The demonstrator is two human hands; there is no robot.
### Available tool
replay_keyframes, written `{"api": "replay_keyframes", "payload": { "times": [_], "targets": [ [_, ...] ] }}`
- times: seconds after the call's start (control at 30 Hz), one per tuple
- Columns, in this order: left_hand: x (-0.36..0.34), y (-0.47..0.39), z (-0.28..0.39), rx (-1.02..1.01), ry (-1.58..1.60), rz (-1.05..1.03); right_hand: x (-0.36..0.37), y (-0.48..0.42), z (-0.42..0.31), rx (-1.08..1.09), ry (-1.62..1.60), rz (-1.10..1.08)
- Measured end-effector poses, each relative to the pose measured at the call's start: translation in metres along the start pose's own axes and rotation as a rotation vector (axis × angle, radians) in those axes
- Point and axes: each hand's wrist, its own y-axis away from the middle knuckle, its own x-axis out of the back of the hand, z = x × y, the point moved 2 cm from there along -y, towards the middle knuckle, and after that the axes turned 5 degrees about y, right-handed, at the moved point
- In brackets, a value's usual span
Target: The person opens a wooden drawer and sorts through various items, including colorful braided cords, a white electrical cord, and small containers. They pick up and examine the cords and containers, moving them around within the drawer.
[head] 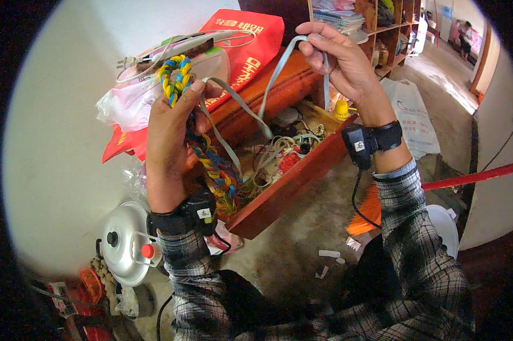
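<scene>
My left hand (171,115) grips a thick braided rope (216,172) of yellow, blue and red strands, whose looped end sticks up above the thumb and whose lower part hangs at the drawer. A flat pale cord (233,96) also runs from this hand. Up at the right, my right hand (335,57) pinches a light-blue flat cord (277,72), which sags between the hands and rises over the fingers. Below them an open wooden drawer (290,183) holds tangled cords, a red mesh-like bundle (288,162) and small items.
On the wooden cabinet (256,93) lie a red bag (243,51) and a white power strip (192,42). A yellow-capped bottle (341,110) stands by the drawer. Lidded metal pot (122,243) at lower left, white plastic bag (412,115) and orange broom (367,211) at right. A person (466,40) is far off.
</scene>
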Motion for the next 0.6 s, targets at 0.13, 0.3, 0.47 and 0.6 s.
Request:
{"api": "replay_keyframes", "payload": {
  "times": [0.13, 0.3, 0.47, 0.6],
  "targets": [
    [0.002, 0.001, 0.002, -0.043, -0.004, 0.127, 0.002, -0.006, 0.000, 0.104, -0.126, 0.051],
    [0.016, -0.001, -0.003, -0.074, 0.009, 0.088, -0.033, -0.005, -0.040, 0.060, -0.131, 0.490],
    [-0.001, -0.002, 0.001, -0.024, 0.209, -0.114, -0.001, 0.002, -0.026, 0.070, 0.414, 0.085],
    [-0.015, -0.002, 0.001, 0.011, 0.269, -0.199, -0.037, 0.002, -0.017, 0.003, 0.815, 0.042]
  ]
}}
